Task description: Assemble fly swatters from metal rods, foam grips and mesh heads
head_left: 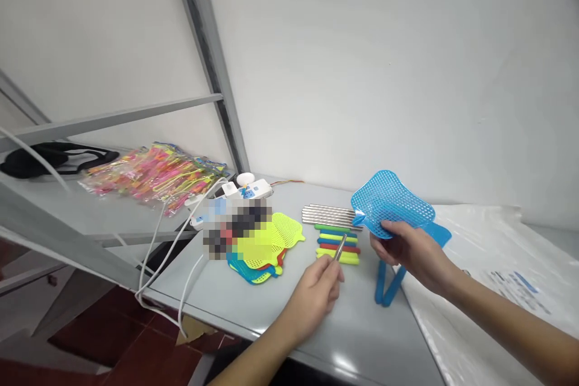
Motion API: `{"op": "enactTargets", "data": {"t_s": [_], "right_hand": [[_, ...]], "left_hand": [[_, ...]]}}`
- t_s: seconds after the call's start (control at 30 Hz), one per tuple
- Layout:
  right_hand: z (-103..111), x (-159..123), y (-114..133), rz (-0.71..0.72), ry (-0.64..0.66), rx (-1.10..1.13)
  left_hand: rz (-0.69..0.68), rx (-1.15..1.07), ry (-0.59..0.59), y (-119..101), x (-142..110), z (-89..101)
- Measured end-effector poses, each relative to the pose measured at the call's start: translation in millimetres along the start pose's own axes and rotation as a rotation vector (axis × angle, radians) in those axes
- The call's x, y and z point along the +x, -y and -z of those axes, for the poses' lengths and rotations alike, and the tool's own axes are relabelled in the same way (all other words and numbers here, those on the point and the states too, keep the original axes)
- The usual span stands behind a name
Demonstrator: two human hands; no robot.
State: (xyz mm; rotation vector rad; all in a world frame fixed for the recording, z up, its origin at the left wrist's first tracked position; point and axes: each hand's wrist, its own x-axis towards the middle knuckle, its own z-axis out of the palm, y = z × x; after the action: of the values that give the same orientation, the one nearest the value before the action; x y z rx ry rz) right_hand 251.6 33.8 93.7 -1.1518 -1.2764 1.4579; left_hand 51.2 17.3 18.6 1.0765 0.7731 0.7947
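Note:
My left hand [316, 292] is closed round a thin metal rod [341, 247], whose tip points up and away. In my right hand [402, 247] is a blue perforated fly swatter head [389, 196], its narrow socket end facing left. The rod and the socket are apart. Below my right hand lie blue handles [389, 283], partly behind the fingers. Between the hands, coloured handles [339, 236] in green, yellow, blue and red lie in a row, with several metal rods [323, 215] side by side behind them. Left of these is a pile of swatter heads [284, 232], yellow on top.
A power strip [257, 189] with white cables [151, 253] sits at the table's back left. Bagged colourful items [154, 175] and a black strapped item [49, 160] lie beyond a grey metal frame [226, 132]. A white plastic bag [470, 277] covers the right side.

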Motion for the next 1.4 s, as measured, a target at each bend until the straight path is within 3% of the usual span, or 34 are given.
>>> {"op": "enactTargets", "data": {"t_s": [0.2,0.47,0.67,0.87,1.0,1.4], "right_hand": [[-2,-9,-31,0.074,-0.178,0.025],[19,-24,-47,0.131,-0.310,0.048],[19,-36,-46,0.175,-0.236,-0.010],[23,-14,-34,0.189,-0.124,-0.067],[24,-1,-43,0.221,-0.128,0.005],[22,-13,-64,0.178,-0.080,0.052]], "left_hand": [[-0.011,0.104,0.067,12,0,7.2],[-0.037,0.202,0.074,5,-5,3.3],[-0.072,0.262,0.057,2,-6,-2.2],[-0.073,0.313,0.056,2,-7,-1.4],[-0.048,0.329,0.081,0,-8,-1.5],[-0.007,0.311,0.080,3,-8,-1.4]]}}
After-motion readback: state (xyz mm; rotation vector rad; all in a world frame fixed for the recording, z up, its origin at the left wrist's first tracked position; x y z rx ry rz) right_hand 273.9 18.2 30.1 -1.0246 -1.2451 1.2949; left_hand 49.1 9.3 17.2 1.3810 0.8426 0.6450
